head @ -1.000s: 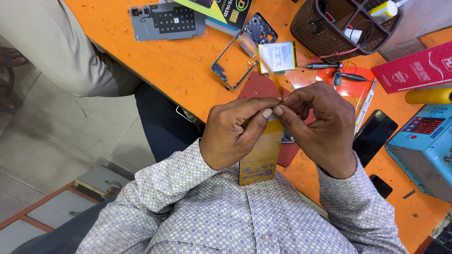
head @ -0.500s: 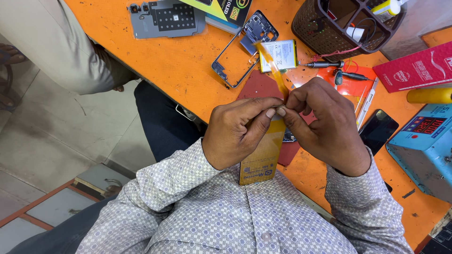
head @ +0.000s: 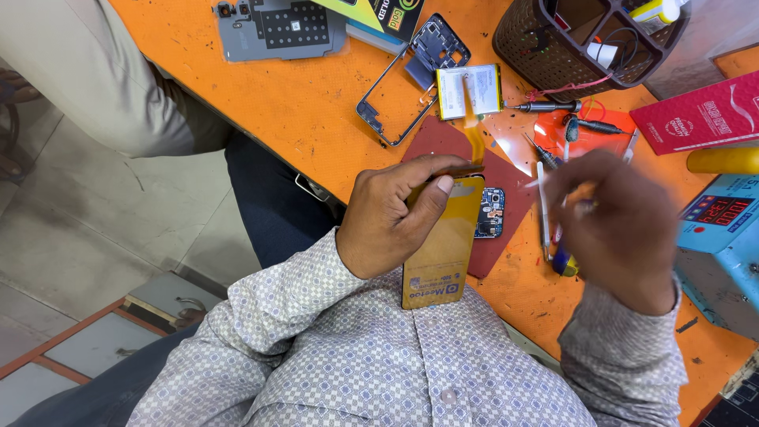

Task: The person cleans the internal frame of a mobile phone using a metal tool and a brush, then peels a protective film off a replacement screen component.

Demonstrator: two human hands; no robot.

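Head view: left hand grips the yellow screen, so hold it steady while the blurry right hand pinches a thin tool.

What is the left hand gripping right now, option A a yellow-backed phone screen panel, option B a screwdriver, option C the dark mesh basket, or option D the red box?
A: the left hand wraps its fingers and thumb around the top of the yellow-backed screen panel, held against the shirt, while the screwdriver, dark mesh basket and red box lie untouched on the orange table.
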